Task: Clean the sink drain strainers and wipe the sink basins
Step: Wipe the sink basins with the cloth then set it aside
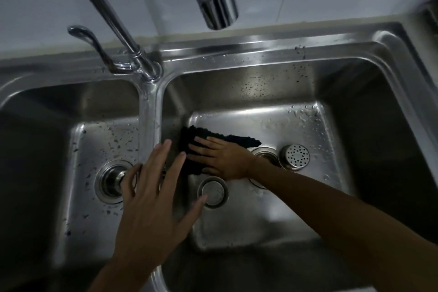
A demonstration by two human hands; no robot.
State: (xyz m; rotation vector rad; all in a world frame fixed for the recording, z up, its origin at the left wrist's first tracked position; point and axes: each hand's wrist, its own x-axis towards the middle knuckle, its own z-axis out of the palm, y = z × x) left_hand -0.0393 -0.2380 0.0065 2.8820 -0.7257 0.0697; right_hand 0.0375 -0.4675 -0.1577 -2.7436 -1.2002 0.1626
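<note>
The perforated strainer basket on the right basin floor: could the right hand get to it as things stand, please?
Probably yes. The perforated strainer basket lies in the open right basin, just right of the right hand, which is pressing the black cloth flat. Nothing lies between them; the hand would only need to leave the cloth.

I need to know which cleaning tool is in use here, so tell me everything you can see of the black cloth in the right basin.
The black cloth is dark, soft-looking fabric with a wavy, scalloped edge. It lies spread partly on the floor of the right basin and partly up against its left wall. The right hand presses flat on it, fingers spread, covering its near part. One corner reaches toward the open drain. Its weave and wetness cannot be made out.
</note>
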